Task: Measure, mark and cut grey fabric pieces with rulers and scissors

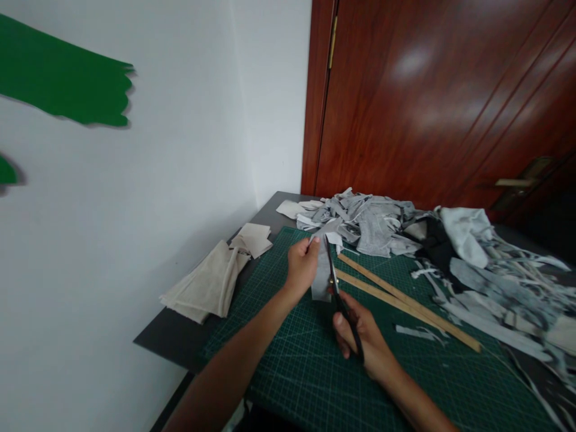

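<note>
My left hand [302, 264] pinches a strip of grey fabric [321, 277] near its upper part, and the strip hangs down above the mat. In my right hand [360, 331] is a pair of black-handled scissors [342, 307], its blades pointing up and away from me along the right edge of the strip. Whether the blades are fully closed is hard to make out. Beneath both hands lies a green cutting mat [301, 366] with a printed grid.
Two wooden rulers [405, 298] lie on the mat to the right. Grey fabric scraps [373, 222] are heaped at the back, with more strips [508, 300] at right. Folded beige cloth [207, 282] rests at left by the white wall [189, 150]. A wooden door [427, 108] stands behind.
</note>
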`<state>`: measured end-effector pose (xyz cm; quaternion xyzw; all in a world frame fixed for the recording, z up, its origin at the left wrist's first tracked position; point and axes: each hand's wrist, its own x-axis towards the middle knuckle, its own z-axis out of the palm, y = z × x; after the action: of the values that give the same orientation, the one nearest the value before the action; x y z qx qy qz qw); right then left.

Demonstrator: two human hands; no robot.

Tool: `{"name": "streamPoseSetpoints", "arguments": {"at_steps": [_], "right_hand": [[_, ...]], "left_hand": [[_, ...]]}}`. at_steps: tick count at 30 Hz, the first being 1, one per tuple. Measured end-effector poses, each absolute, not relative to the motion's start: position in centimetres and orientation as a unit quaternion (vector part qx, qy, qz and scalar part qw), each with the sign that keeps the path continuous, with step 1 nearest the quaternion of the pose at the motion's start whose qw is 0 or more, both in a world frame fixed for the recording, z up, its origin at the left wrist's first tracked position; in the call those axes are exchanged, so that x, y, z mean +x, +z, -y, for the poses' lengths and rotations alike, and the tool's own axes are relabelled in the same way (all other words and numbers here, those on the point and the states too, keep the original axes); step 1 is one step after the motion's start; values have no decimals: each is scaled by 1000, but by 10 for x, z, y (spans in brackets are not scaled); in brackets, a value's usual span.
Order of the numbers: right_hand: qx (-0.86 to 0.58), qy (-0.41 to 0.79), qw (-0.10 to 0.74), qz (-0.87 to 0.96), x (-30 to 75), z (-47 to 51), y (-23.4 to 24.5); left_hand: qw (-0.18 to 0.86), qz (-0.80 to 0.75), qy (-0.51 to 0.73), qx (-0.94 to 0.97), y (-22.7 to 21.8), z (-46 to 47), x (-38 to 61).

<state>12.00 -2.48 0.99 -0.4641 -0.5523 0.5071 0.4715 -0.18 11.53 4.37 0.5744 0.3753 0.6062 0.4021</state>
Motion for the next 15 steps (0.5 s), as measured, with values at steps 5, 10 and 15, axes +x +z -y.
{"name": "streamPoseSetpoints", "arguments": {"at_steps": [5,10,15], "right_hand": [[-465,506,472,553,119,25,11],[-461,510,476,549,118,27,13],[-456,518,477,544,117,27,14]], "left_hand": [[402,-382,613,563,40,-114,1],[409,-378,621,551,41,-112,0],[433,-366,617,547,41,-112,0]]}}
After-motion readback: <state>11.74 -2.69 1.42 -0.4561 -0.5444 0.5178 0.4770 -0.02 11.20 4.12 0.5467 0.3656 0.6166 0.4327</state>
